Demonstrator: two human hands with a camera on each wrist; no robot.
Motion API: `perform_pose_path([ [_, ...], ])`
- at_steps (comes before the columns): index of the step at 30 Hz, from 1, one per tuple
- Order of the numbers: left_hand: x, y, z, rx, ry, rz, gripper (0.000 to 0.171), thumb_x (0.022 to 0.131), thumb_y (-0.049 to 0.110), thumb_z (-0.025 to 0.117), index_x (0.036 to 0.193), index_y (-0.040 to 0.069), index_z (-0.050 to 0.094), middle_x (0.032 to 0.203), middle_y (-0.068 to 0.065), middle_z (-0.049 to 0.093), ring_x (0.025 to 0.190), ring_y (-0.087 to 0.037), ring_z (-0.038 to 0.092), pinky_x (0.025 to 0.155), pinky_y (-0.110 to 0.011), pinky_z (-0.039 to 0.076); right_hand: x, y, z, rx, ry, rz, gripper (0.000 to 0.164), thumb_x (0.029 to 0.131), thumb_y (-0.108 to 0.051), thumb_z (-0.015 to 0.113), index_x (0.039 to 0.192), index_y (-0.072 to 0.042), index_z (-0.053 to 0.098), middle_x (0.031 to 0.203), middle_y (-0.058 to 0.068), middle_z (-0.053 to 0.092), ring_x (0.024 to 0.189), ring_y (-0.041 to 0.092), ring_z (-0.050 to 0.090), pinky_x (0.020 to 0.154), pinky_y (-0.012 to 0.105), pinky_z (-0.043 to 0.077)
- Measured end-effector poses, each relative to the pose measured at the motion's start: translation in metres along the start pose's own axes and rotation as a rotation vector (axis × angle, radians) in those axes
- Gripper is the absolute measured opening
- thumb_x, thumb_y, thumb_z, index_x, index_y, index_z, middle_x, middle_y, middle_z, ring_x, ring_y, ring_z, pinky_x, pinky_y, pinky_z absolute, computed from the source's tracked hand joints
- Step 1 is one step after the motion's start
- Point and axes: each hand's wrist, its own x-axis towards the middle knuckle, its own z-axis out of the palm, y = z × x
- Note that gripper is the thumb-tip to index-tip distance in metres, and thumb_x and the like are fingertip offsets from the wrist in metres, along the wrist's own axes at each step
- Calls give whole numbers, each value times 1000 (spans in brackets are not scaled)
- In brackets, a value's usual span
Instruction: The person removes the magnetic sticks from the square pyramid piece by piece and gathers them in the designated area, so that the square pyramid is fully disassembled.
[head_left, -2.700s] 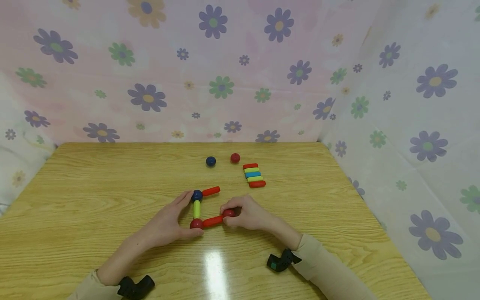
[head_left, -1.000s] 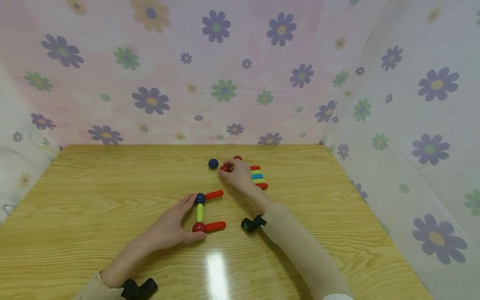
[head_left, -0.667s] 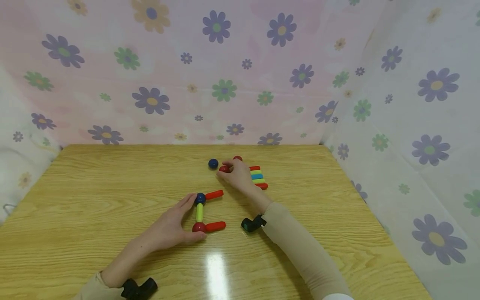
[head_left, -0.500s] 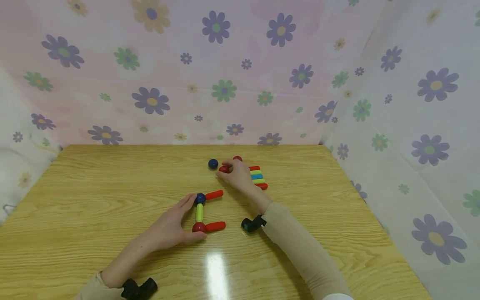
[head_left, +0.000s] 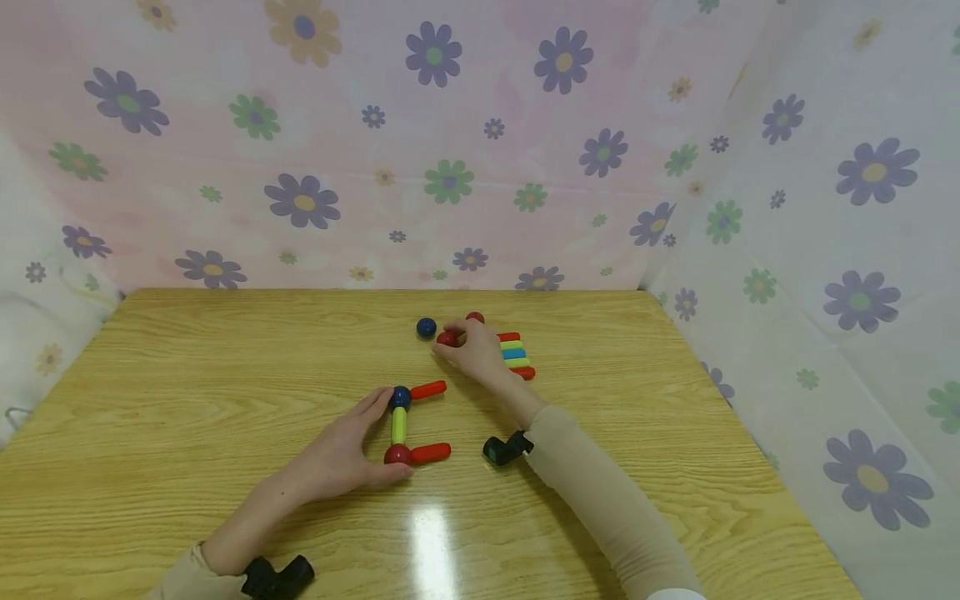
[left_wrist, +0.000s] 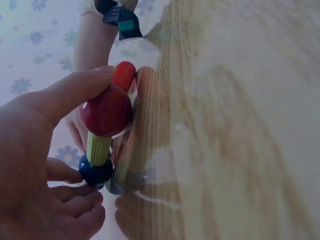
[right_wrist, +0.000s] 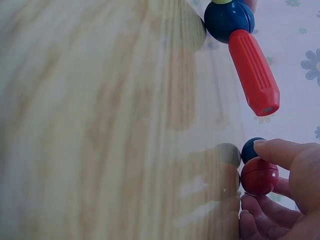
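My left hand (head_left: 333, 454) grips a C-shaped frame of magnetic building pieces. Its thumb presses the near red ball (head_left: 398, 455) and its fingers touch the far blue ball (head_left: 401, 397). A yellow-green rod (head_left: 399, 426) joins these balls. From each ball a red rod (head_left: 431, 452) points right with a bare end. Farther back, my right hand (head_left: 478, 354) pinches another red ball (right_wrist: 259, 176) between thumb and fingers, low over the table. A loose blue ball (head_left: 426, 327) lies just left of it. Behind the hand, a further red ball (head_left: 476, 317) is partly hidden.
Several rods (head_left: 514, 353) in red, yellow-green and blue lie in a row right of my right hand, partly covered by it. The wooden table (head_left: 225, 367) ends at a flowered cloth (head_left: 360, 150) behind and on the sides. Each wrist carries a black camera (head_left: 279, 577).
The right hand has taken the red ball off the near red rod's end and carried it back beside the loose blue ball. Over the last second both hands stay nearly still.
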Motion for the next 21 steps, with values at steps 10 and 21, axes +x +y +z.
perform_pose_path([
  [10,0,0,1,-1,1,1,117,75,63,79,160,8,21,165,-17,19,148,-42,27,112,-63,34,-4,3,-5,57,-13,-4,48,89,-29,77,130,-6,65,113,11,70,100,25,66,83,36,56],
  [21,0,0,1,6,6,2,117,75,64,78,160,7,21,165,-17,19,148,-42,28,112,-63,34,-40,-5,-23,146,30,-132,43,93,-27,73,128,-5,65,122,15,61,89,23,65,73,33,57],
])
